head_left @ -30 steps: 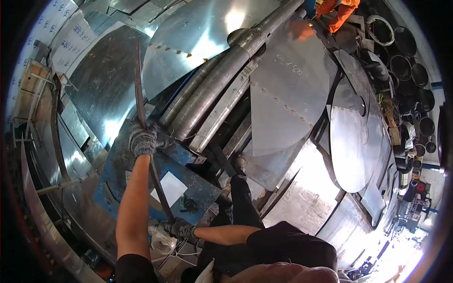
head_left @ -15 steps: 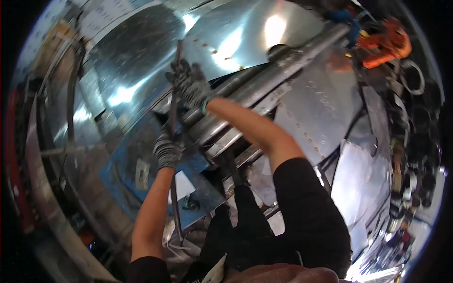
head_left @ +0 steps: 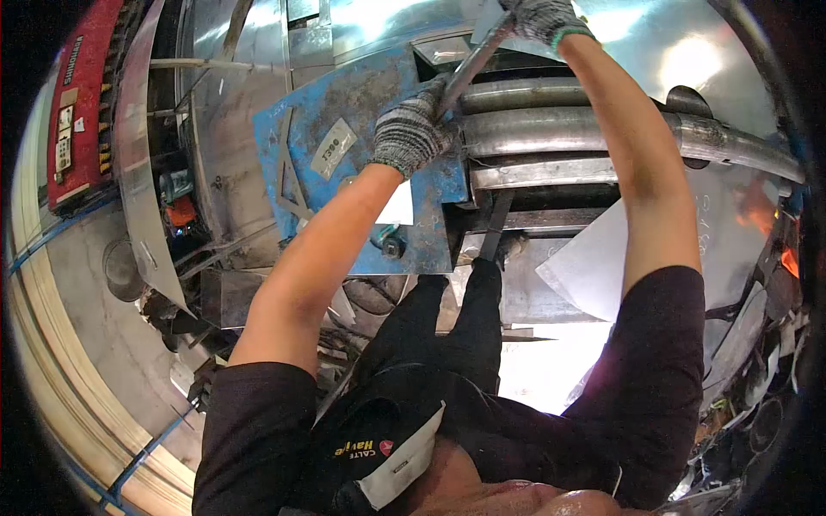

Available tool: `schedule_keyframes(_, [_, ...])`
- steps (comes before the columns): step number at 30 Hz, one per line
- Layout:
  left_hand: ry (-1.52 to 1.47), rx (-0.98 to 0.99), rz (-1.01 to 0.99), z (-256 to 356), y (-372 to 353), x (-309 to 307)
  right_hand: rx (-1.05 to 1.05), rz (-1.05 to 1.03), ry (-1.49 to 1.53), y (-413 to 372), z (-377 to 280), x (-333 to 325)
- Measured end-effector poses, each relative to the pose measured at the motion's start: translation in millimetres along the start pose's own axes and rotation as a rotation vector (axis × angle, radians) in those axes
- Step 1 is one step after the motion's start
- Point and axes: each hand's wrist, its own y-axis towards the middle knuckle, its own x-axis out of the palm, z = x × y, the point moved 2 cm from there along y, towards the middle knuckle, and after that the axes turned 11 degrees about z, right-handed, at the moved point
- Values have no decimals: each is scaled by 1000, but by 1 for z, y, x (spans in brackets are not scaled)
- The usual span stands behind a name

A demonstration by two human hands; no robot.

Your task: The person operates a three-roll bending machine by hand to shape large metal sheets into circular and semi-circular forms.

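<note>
My left hand (head_left: pixel 411 133), in a grey striped knit glove, is closed around a long dark metal bar (head_left: pixel 476 69) above the blue metal plate (head_left: pixel 370 82). Farther out, near the top edge, my right hand (head_left: pixel 544 19) in a matching glove is wrapped over the bar's upper end. The bar slants up and to the right between the two hands. My left forearm hides whatever part lies below. Thick steel rollers (head_left: pixel 542 132) run sideways to the right of my left hand, under my right forearm.
On the blue plate lie a marked tag (head_left: pixel 334 148), a white paper (head_left: pixel 396 206), a small dark object with a teal part (head_left: pixel 391 243) and a thin metal angle piece (head_left: pixel 291 176). A red machine (head_left: pixel 82 103) stands at far left. Sheet metal (head_left: pixel 594 258) lies at right.
The view has turned, so the blue plate and rollers now sit higher and more level. Both hands remain on the bar, which now slants to the right instead of standing nearly upright.
</note>
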Motion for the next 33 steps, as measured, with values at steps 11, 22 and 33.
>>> schedule_keyframes(11, [274, 449, -41, -15, -13, -4, 727, -84, 826, -321, -61, 33])
schedule_keyframes(22, [191, 478, 406, -50, -13, 6, 1265, -983, 1689, -400, -349, -111])
schedule_keyframes(33, [75, 68, -73, -5, -28, -1, 1060, -650, 2141, -161, -623, -119])
